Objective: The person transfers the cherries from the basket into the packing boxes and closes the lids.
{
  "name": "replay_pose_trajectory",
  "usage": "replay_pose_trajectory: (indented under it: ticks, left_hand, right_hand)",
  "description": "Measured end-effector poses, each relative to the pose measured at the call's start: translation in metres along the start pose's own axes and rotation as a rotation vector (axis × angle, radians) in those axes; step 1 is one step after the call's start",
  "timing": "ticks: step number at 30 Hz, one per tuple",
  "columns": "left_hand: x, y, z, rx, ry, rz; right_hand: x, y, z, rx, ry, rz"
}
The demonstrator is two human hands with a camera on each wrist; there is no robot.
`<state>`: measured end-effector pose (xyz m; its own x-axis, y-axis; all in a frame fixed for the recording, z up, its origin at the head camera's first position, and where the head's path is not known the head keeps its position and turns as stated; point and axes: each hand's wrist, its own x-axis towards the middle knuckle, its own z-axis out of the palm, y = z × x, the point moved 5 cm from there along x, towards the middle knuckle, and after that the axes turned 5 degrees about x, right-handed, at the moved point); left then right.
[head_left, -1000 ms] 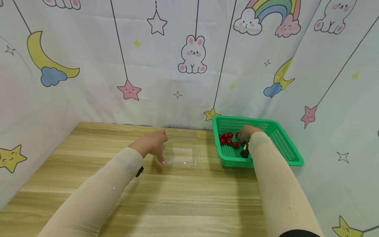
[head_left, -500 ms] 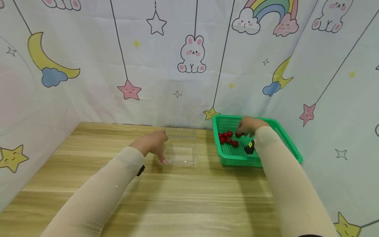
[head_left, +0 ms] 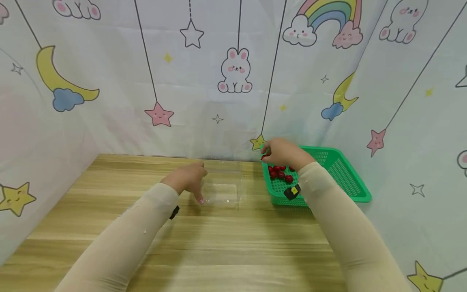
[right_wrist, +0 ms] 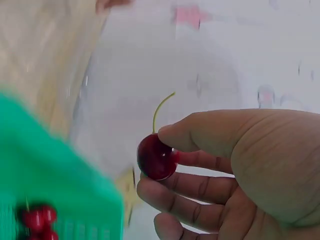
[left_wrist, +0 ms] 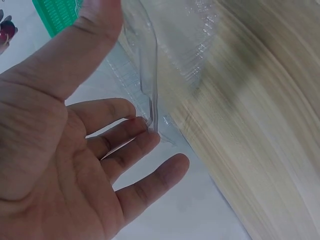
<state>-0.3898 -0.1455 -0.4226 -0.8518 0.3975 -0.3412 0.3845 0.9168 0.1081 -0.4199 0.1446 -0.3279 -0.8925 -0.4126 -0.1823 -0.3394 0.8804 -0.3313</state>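
Right grip (head_left: 282,155) pinches one cherry (right_wrist: 156,157) near left rim of green basket (head_left: 339,172); round skin may slip if pinch loosens. Left grip (head_left: 187,178) spread, fingertips touching clear box (head_left: 220,192); careless push could shift it. Transparent edges hard to trace. Remaining cherries (head_left: 281,174) inside basket; box wall stands between cherry and interior.

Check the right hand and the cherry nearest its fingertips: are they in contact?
Touching. The right wrist view shows the right hand pinching the cherry between thumb and fingers.
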Motion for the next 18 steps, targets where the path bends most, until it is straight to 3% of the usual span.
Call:
replay_pose_trajectory:
  ticks: [5,9,18]
  left_hand:
    - [0.000,-0.001,0.001,0.003,0.007,0.011]
    - [-0.001,0.000,0.002,-0.007,0.011,0.010]
    - [0.001,-0.001,0.001,-0.019,-0.009,-0.011]
  right_hand:
    - [0.005,-0.042,0.026,0.045,-0.013,-0.084]
    - [0.016,-0.070,0.055,0.022,-0.046,-0.154]
    - [0.048,-0.095,0.120,0.066,-0.029,-0.233]
